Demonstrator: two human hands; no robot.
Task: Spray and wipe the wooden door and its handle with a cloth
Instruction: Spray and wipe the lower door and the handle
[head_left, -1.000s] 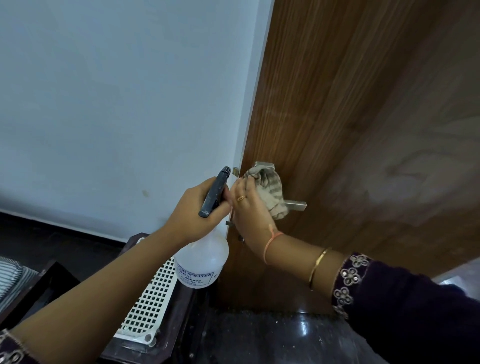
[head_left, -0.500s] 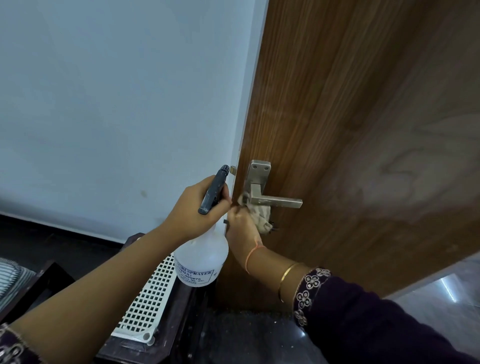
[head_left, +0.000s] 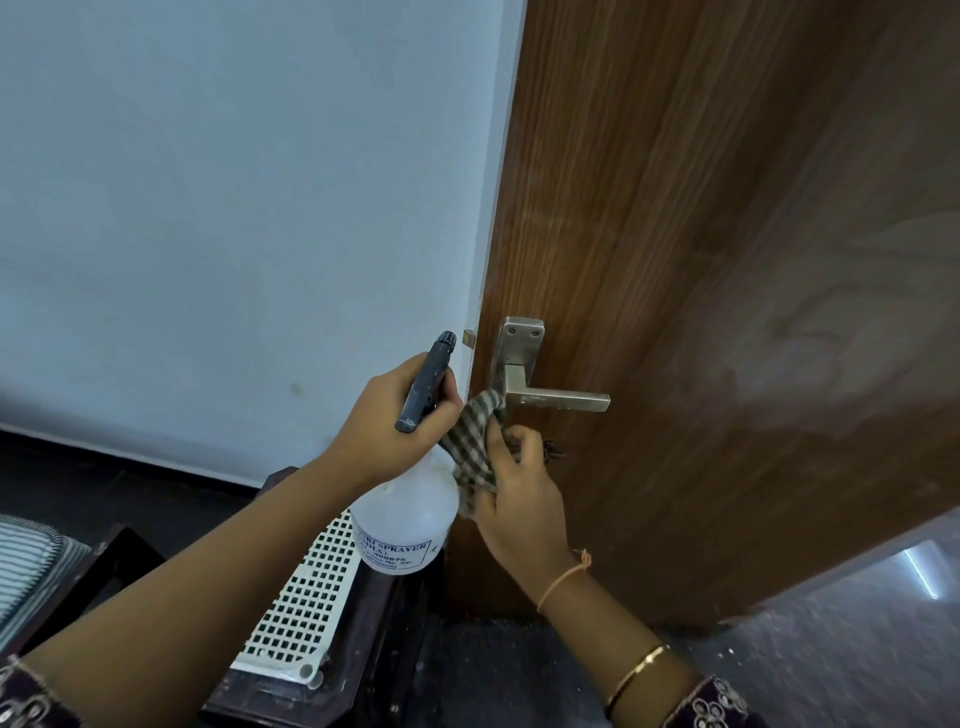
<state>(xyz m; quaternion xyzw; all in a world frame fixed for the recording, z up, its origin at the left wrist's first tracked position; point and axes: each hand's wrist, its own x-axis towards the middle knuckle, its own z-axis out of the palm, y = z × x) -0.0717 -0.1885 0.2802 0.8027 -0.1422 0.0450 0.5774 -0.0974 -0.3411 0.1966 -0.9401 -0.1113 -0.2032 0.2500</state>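
Observation:
The brown wooden door (head_left: 701, 260) fills the right of the head view, with a silver lever handle (head_left: 550, 397) near its left edge. My right hand (head_left: 519, 499) holds a checked cloth (head_left: 472, 447) just below and left of the handle, its top corner touching the handle's base. My left hand (head_left: 389, 421) grips the black trigger head of a white spray bottle (head_left: 402, 519), held upright beside the door edge. A small dark key or knob shows under the handle, partly hidden by my fingers.
A pale blue wall (head_left: 234, 208) stands left of the door. Below lie a white perforated panel (head_left: 306, 592) on dark wooden furniture (head_left: 363, 649) and a striped cushion (head_left: 26, 566) at far left. Grey floor (head_left: 857, 649) shows at lower right.
My right hand has slid the cloth off the lever handle and down to the door edge below it. The handle now shows uncovered. My left hand and the bottle have barely moved.

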